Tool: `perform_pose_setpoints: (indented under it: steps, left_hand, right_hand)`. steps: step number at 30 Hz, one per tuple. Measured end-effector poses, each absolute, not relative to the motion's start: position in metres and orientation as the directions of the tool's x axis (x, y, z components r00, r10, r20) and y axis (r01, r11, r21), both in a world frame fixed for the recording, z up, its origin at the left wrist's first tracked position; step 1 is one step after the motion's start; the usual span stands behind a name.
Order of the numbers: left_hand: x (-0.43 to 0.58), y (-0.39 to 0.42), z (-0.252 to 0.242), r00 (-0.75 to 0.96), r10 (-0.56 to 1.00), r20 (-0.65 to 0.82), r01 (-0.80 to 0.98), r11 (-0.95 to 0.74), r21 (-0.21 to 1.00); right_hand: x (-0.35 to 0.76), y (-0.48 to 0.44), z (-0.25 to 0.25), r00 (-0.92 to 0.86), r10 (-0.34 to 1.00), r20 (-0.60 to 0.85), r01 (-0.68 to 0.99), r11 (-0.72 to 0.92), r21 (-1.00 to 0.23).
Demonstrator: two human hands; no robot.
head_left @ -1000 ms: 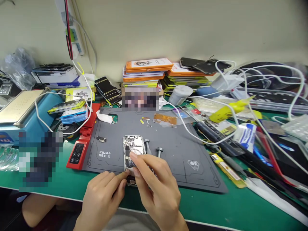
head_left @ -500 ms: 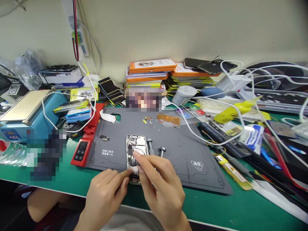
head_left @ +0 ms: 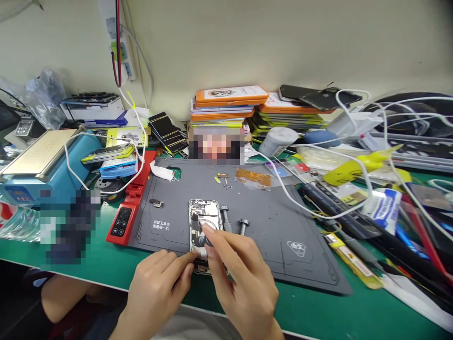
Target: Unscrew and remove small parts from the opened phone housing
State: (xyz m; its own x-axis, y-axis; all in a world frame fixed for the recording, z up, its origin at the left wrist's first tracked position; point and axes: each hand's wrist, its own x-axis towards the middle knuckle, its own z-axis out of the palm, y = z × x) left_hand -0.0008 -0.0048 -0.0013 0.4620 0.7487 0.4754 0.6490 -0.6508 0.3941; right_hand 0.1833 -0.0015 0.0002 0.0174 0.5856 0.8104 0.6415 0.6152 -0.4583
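An opened phone (head_left: 209, 210) with its inner parts bare lies upright to my view on the grey work mat (head_left: 265, 226). My left hand (head_left: 161, 278) is closed, its index finger pressed on the phone's lower left edge. My right hand (head_left: 244, 276) pinches a dark screwdriver (head_left: 201, 240) over the phone's lower half. Its tip is too small to make out, and the fingers cover part of the phone. Right of the phone lie two more screwdrivers, one nearer (head_left: 226, 218) and one farther right (head_left: 243, 226). A small phone part (head_left: 156, 203) lies to the left.
A red control panel (head_left: 121, 222) edges the mat's left side. At the mat's back lie small strips (head_left: 222, 177) and an orange-brown film (head_left: 253, 178). Stacked boxes (head_left: 230, 97) stand behind. A white cable (head_left: 318, 216) crosses the right side, among tools and packets.
The whole view has shifted slightly, so things appear a little farther right. Both hands keep nearly the same hold; the screwdriver appears tilted a little differently over the phone.
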Motion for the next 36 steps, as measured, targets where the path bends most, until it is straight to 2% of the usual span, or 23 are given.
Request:
perform_pose_setpoints:
  steps: [20, 24, 27, 31, 36]
  left_hand:
    - [0.000, -0.006, -0.004, 0.451, 0.756, 0.475, 0.645, -0.643, 0.412]
    - [-0.001, -0.006, -0.005, 0.454, 0.760, 0.465, 0.653, -0.639, 0.406]
    - [-0.001, -0.007, -0.005, 0.455, 0.767, 0.452, 0.664, -0.631, 0.402]
    - [-0.002, -0.008, -0.005, 0.456, 0.750, 0.479, 0.659, -0.646, 0.384]
    - [0.001, -0.007, -0.009, 0.447, 0.727, 0.522, 0.673, -0.657, 0.338]
  right_hand:
    - [0.183, -0.003, -0.002, 0.005, 0.621, 0.784, 0.686, 0.568, -0.454]
    - [0.178, 0.001, -0.005, 0.033, 0.678, 0.734, 0.669, 0.531, -0.520]
    - [0.179, -0.004, -0.007, 0.120, 0.708, 0.696, 0.605, 0.504, -0.616]
    - [0.197, -0.018, -0.004, 0.403, 0.723, 0.561, 0.467, 0.365, -0.806]
    - [0.232, -0.023, -0.006, 0.622, 0.672, 0.402, 0.349, 0.222, -0.911]
